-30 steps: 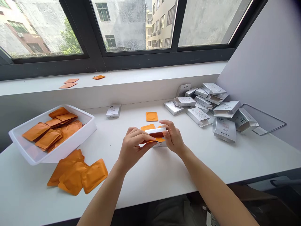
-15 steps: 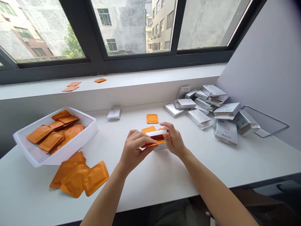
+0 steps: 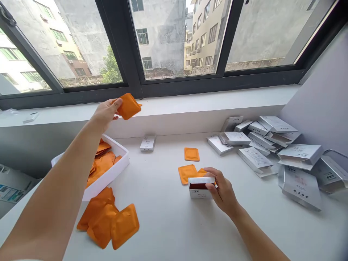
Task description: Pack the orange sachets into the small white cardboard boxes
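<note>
Raised over the windowsill, my left hand (image 3: 106, 110) pinches an orange sachet (image 3: 128, 106) between thumb and fingers. My right hand (image 3: 223, 190) grips a small white box (image 3: 200, 194) by its right side on the table. The box stands with its open end, dark inside, toward me and its flap up. Right behind it, partly hidden, is one orange sachet (image 3: 202, 172). A second flat sachet (image 3: 187, 174) lies beside that one, and a third (image 3: 191, 154) farther back.
At left, a white plastic bin (image 3: 123, 159) holds several orange sachets, partly hidden by my left arm. Several more sachets (image 3: 125, 226) lie in front of it. A closed white box (image 3: 148, 143) stands near the back wall. Several boxes (image 3: 301, 185) are piled at right.
My left hand has left the box and moved up and left to the windowsill, with an orange sachet in it. My right hand stays at the box. The view has shifted left.
</note>
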`<state>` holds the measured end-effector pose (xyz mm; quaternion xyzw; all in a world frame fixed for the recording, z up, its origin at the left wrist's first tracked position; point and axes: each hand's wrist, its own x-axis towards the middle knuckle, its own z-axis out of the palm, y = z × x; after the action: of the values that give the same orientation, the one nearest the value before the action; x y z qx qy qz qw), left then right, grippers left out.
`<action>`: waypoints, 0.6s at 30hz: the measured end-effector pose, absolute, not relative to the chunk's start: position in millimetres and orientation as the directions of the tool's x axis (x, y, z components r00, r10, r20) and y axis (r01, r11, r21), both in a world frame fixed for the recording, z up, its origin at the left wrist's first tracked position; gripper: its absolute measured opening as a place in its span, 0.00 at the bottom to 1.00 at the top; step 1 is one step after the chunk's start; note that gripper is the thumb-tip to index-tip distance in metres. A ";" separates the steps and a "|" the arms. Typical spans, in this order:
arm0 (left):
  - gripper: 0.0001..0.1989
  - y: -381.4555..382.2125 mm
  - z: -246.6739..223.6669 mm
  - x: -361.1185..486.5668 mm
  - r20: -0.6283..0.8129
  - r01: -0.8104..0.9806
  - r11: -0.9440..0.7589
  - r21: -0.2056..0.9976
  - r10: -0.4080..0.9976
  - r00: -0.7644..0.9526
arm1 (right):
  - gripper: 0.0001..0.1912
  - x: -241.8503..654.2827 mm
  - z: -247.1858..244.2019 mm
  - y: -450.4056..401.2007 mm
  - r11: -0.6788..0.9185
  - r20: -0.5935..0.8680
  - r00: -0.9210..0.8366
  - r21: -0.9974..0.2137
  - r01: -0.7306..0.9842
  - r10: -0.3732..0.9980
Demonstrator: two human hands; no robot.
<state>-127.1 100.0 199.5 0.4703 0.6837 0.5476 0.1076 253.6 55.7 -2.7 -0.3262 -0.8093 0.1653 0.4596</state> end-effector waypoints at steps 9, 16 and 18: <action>0.11 40.3 87.5 -65.2 0.165 0.734 -0.130 0.667 0.986 0.025 | 0.18 247.4 1.1 53.9 0.673 0.601 -0.308 -0.624 0.397 0.738; 0.13 9.6 23.0 27.0 0.251 0.890 -0.408 0.203 0.900 0.355 | 0.14 273.0 13.4 66.4 0.543 0.659 0.068 -0.670 0.506 0.749; 0.21 30.1 12.8 37.7 0.292 0.911 -0.361 0.199 0.909 0.296 | 0.13 283.9 17.0 71.8 0.502 0.652 0.194 -0.710 0.493 0.733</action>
<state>37.7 30.1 12.8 0.8051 0.5654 0.1793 -0.0026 283.9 71.8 17.0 -0.4887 -0.6270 0.1001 0.5984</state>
